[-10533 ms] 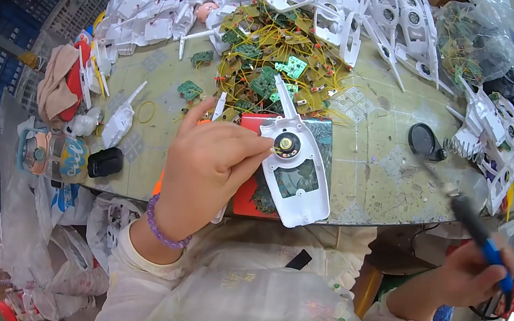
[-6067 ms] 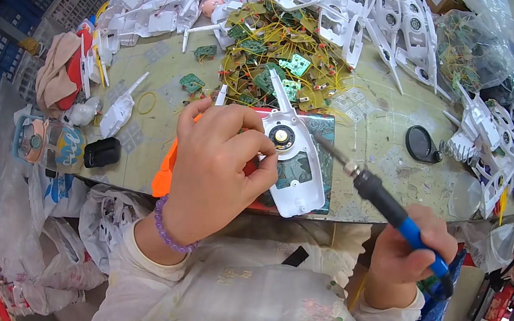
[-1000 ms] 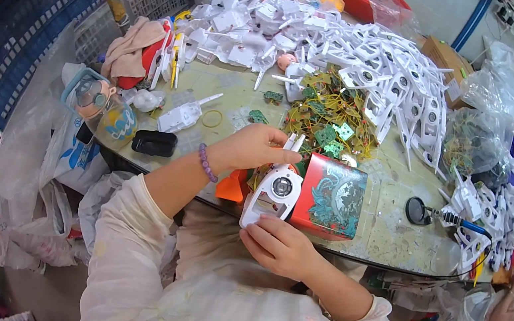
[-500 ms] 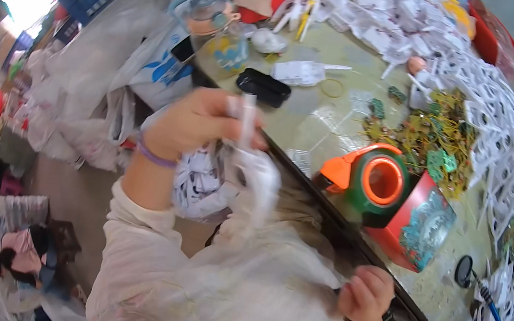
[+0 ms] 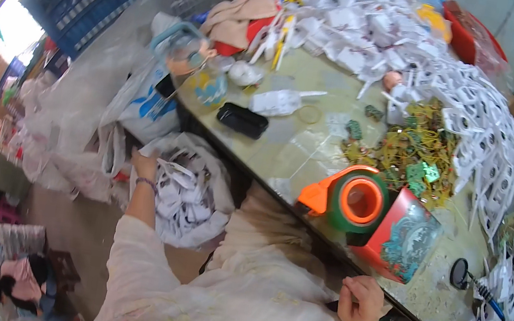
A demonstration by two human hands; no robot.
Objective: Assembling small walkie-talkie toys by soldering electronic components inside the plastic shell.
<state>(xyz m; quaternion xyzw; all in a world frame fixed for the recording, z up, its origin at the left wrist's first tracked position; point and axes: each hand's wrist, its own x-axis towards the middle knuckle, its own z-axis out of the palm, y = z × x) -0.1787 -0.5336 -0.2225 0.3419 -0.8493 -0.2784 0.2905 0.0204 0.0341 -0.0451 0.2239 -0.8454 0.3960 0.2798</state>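
Note:
My left hand (image 5: 146, 162) is at the left rim of a white plastic bag (image 5: 216, 225), low beside the table. Its fingers are small and blurred, so their grip is unclear. Inside the bag lie many white plastic parts (image 5: 180, 199). My right hand (image 5: 362, 303) hovers by the table's front edge with its fingers loosely curled in; nothing shows in it. Nearest to it on the table are a red box (image 5: 386, 238) with a tilted, patterned face and an orange tape dispenser (image 5: 315, 198) with a green roll.
White plastic parts (image 5: 358, 32) heap along the table's far and right sides. Wired green circuit boards (image 5: 421, 139) lie tangled mid-table. A black case (image 5: 242, 120), a white handled part (image 5: 276, 102) and a blue-handled tool (image 5: 491, 304) also lie there. A person (image 5: 22, 281) is at the lower left.
My left hand has gone down and left from in front of my chest to the bag's rim. The white plastic part it held no longer shows in it. The right hand stays curled near the table edge.

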